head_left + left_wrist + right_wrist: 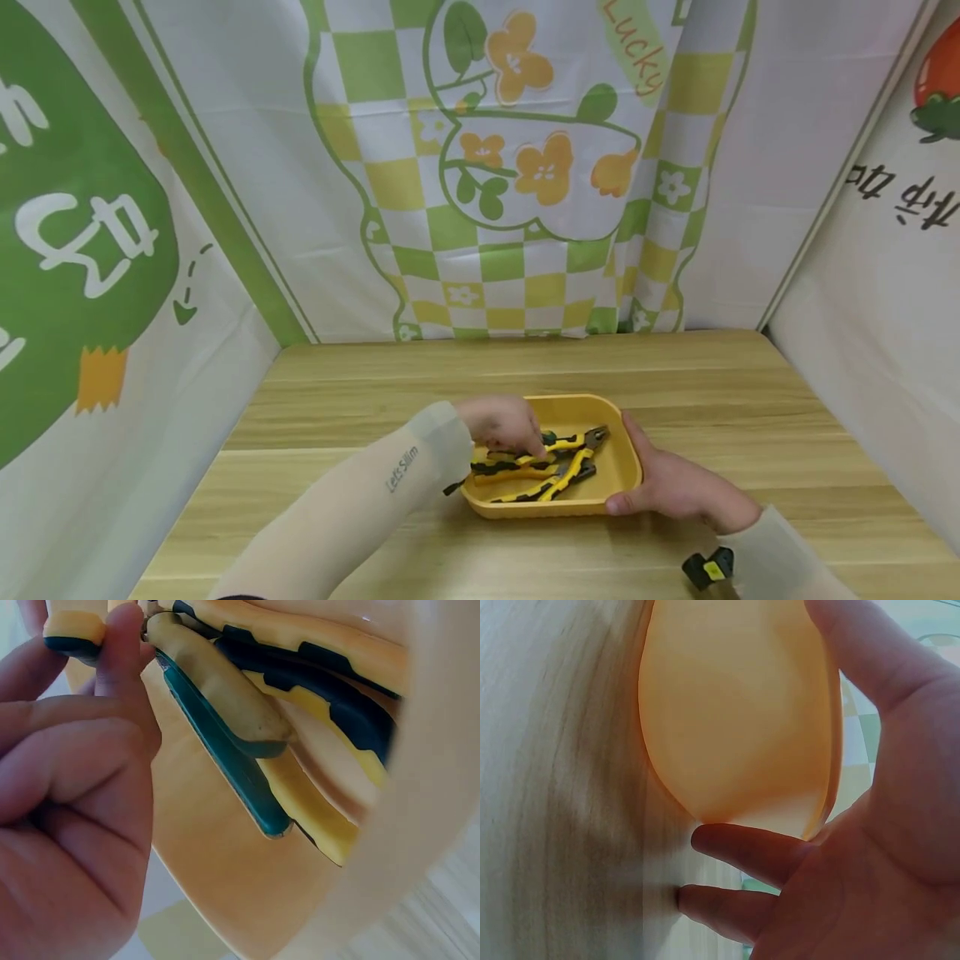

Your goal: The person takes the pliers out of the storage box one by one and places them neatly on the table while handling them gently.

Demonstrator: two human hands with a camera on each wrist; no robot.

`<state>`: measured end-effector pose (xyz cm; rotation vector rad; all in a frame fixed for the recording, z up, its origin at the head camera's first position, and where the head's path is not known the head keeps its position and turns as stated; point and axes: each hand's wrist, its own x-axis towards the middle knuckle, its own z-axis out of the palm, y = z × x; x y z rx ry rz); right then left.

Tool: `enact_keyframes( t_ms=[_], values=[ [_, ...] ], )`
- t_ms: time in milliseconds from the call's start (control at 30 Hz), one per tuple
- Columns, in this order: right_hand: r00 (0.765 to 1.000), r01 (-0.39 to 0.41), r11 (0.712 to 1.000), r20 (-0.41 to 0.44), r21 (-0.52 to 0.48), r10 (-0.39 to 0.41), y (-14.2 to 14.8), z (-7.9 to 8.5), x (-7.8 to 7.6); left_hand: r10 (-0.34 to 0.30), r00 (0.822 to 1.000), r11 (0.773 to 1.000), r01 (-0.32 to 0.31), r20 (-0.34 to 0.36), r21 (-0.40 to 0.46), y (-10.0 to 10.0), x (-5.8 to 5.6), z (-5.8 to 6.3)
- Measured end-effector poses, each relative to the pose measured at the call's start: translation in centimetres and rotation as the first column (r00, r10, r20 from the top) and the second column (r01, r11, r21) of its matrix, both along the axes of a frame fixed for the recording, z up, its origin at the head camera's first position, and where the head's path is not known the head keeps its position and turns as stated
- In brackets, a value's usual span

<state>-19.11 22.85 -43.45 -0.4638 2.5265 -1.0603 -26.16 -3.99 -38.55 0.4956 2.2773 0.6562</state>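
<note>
In the head view my left hand (510, 427) reaches down into a yellow plastic box (628, 467). Its thumb and finger pinch the yellow-and-black handle end of a pair of pliers (73, 631); the rest of that tool is hidden. Several other pliers (577, 471) with yellow-and-black handles lie crossed in the box. Beside the left hand, the left wrist view shows a tool with a green-and-yellow handle (225, 697). My right hand (678, 483) grips the box's right end, thumb at the near corner and fingers along the outside.
The box stands on a wood-grain table (360, 392). A dark handle tip (453, 487) pokes out past its left rim. Behind hangs a printed checkered curtain (517, 267), with printed cloth walls on both sides. A small black device (708, 568) sits at the right sleeve.
</note>
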Motion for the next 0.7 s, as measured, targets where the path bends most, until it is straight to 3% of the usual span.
enact_keyframes(
  t_ms=[167, 400, 533, 633, 700],
  values=[
    [1.0, 0.017, 1.0, 0.013, -0.001, -0.017, 0.01, -0.03, 0.04, -0.009, 1.0, 0.999, 0.01, 0.024, -0.039, 0.05, -0.41, 0.21],
    [0.999, 0.035, 0.999, 0.024, 0.007, -0.035, 0.04, -0.08, 0.07, -0.053, 0.998, 0.991, 0.047, -0.039, -0.128, 0.37, -0.31, 0.69],
    [0.999, 0.041, 0.999, 0.023, 0.022, -0.041, 0.02, -0.09, 0.13, -0.077, 0.996, 0.992, 0.071, -0.047, -0.105, 0.11, -0.68, 0.53],
    [0.998, 0.049, 0.998, 0.024, 0.031, -0.05, -0.04, -0.08, 0.19, -0.055, 0.998, 0.997, 0.054, -0.009, -0.046, -0.28, -0.98, 0.35],
    [0.998, 0.054, 0.998, 0.023, 0.035, -0.055, -0.04, -0.07, 0.22, -0.004, 0.999, 1.0, 0.004, 0.041, 0.01, -0.58, -1.08, 0.28]
  ],
)
